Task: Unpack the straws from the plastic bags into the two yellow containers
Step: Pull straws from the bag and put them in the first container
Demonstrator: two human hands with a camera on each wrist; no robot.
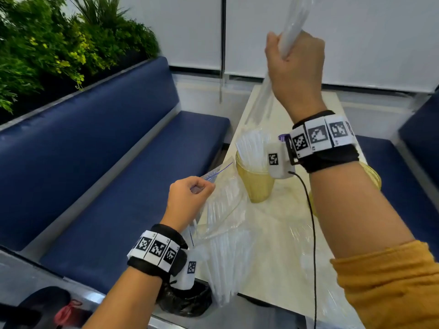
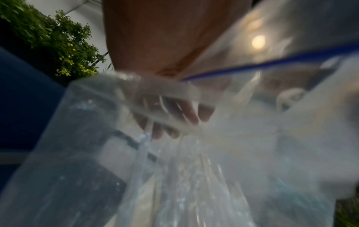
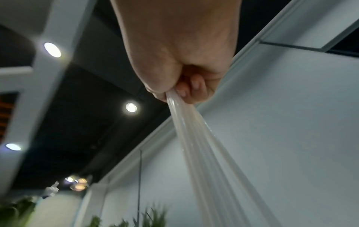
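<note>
My right hand [image 1: 293,54] is raised high and grips a bundle of clear straws [image 1: 291,32], fingers curled round them [image 3: 186,90]; the straws [image 3: 204,145] stream away from the fist. My left hand [image 1: 190,198] pinches the blue-lined top of a clear zip bag [image 1: 218,203] at the table's left edge; the bag [image 2: 136,153] fills the left wrist view. One yellow container [image 1: 255,181] full of white straws [image 1: 251,146] stands behind the bag. A second yellow container [image 1: 373,176] is mostly hidden behind my right forearm.
More clear bags of straws [image 1: 228,264] lie on the pale table [image 1: 273,233] near its front edge. A blue bench [image 1: 107,174] runs along the left, with plants [image 1: 47,43] behind it. A black-lined bin [image 1: 187,300] sits below the table corner.
</note>
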